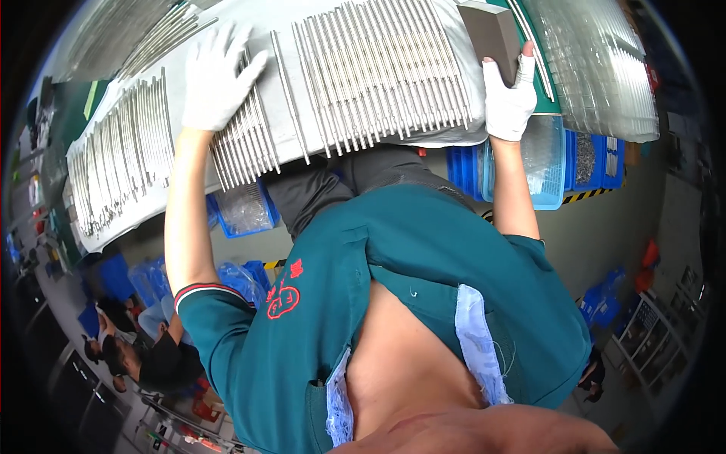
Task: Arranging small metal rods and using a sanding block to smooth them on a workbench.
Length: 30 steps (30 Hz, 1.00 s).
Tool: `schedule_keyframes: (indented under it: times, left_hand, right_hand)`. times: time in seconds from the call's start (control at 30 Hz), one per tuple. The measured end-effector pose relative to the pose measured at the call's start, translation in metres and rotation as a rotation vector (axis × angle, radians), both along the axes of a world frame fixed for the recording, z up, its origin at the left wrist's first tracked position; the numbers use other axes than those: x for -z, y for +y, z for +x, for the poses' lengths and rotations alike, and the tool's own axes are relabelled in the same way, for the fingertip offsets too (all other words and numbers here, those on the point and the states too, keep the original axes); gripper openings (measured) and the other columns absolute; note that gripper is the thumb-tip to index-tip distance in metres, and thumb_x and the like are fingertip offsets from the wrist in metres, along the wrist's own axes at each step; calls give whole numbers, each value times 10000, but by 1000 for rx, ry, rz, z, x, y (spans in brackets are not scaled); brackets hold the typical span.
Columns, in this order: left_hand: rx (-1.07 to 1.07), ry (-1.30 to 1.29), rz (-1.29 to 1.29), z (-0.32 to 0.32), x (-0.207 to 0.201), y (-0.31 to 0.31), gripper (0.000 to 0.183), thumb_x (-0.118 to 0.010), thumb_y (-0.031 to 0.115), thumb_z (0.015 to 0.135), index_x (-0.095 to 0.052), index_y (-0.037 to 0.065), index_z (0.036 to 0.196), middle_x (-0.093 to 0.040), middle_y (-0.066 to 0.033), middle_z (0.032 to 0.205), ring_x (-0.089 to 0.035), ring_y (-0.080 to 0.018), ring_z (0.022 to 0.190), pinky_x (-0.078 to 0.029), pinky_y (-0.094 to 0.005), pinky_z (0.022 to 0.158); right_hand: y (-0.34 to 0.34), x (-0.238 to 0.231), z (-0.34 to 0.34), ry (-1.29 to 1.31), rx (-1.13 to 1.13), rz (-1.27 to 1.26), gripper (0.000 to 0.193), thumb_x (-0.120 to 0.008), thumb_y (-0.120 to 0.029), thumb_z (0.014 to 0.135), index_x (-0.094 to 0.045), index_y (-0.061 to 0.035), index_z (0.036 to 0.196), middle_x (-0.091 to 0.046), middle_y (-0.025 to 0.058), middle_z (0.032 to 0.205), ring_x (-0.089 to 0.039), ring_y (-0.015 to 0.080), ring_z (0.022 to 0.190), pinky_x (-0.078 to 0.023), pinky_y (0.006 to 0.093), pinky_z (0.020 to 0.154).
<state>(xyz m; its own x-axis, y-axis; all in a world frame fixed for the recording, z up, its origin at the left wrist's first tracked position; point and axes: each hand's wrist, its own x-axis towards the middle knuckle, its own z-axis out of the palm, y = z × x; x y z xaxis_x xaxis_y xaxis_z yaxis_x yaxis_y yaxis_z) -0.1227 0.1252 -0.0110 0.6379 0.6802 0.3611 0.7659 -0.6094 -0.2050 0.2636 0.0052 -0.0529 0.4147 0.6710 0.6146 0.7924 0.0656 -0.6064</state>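
My left hand, in a white glove, lies with fingers spread over a group of slim metal rods on the white-covered table. Part of those rods is hidden beneath it. At the table's right end my right hand wears a white glove with bare fingertips and grips a dark grey rectangular block from its near end. Between the hands a wide row of metal rods lies side by side. One single rod lies apart, left of that row.
Another row of rods lies at the far left, with a bundle behind it. Clear plastic trays are stacked at the right. Blue bins stand below the table edge. Other people sit at the lower left.
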Motion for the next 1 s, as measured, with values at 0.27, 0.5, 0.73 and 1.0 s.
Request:
schedule_keyframes:
  times: [0.27,0.5,0.73,1.0]
  left_hand:
    - [-35,74,-123,4,22,-3,360,-458,299,914,-553,244,1257,-476,-113,1339,-436,-282,1221,-378,-409,892]
    - [245,5,-53,78,9,-29,453,-475,348,924,-515,82,1289,-463,-217,1330,-441,-367,1204,-333,-446,1006]
    - [248,-256,-529,150,-16,-101,676,-586,477,832,-485,-6,1294,-466,-233,1337,-402,-370,1270,-248,-471,1088]
    - [195,-242,-379,179,-6,-117,665,-723,383,697,-523,-8,1196,-508,-130,1180,-461,-276,1109,-325,-413,985]
  right_hand:
    - [0,-6,-4,61,-4,-68,714,-761,-229,757,-445,-157,1394,-673,195,991,-665,273,795,-509,330,744]
    - [1,3,3,-22,6,-54,737,-764,-272,746,-436,-196,1401,-678,176,955,-655,319,772,-515,366,727]
    - [3,7,3,-129,62,-53,739,-773,-256,749,-436,-161,1400,-672,178,939,-656,295,753,-516,328,720]
    - [-2,-21,-8,-60,-23,-90,659,-741,-212,744,-490,62,1287,-632,263,1022,-645,362,889,-512,401,783]
